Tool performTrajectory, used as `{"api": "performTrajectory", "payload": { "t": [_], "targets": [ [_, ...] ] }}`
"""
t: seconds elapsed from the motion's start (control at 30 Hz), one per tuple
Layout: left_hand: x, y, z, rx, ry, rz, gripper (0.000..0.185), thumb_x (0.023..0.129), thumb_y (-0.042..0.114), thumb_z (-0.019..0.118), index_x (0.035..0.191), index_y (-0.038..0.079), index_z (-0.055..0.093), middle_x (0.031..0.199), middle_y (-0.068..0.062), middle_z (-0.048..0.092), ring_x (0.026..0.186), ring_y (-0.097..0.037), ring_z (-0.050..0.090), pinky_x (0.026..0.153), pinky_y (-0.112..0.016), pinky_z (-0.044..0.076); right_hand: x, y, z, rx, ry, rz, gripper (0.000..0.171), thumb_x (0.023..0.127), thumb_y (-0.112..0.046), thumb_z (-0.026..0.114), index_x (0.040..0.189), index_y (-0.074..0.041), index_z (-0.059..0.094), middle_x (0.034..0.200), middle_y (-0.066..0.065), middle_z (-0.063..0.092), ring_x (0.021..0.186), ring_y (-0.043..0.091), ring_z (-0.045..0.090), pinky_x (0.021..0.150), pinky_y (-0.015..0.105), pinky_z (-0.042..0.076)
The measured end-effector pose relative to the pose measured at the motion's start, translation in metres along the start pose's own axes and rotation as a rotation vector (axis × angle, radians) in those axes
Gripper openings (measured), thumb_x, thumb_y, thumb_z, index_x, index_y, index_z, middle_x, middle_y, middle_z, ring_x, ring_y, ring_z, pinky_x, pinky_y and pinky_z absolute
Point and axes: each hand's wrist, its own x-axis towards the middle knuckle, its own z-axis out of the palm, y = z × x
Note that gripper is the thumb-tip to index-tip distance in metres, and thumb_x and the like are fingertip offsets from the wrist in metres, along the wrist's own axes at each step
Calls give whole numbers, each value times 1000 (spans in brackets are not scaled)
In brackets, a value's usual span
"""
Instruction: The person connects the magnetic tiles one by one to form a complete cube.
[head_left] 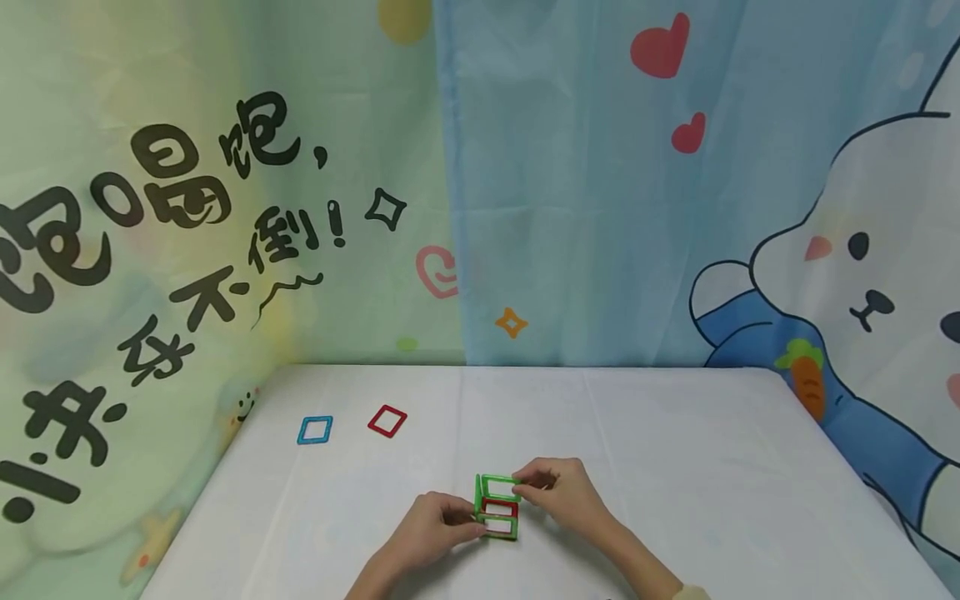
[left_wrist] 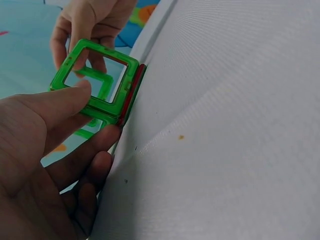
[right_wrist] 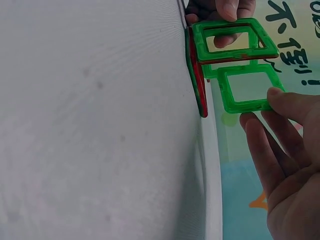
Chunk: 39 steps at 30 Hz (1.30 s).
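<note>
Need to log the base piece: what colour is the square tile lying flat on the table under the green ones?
Red tile, seen best in the right wrist view.

Green square frames [head_left: 497, 487] on a red one [head_left: 500, 507]; loose blue frame [head_left: 315, 430], loose red frame [head_left: 387, 421], white tablecloth [head_left: 675, 467].
</note>
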Motion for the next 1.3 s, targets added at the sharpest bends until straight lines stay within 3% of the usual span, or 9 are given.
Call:
{"api": "performTrajectory", "payload": {
  "t": [1.3],
  "targets": [
    [0,1,1,-38,-12,-35,17,85,23,76,98,12,77,83,8,71,73,-8,64,66,-24,50,0,-5,2,-63,-31,29,10,81,-9,78,90,-11,74,83,-3,72,69,7,65,60,26,53]
  ]
}}
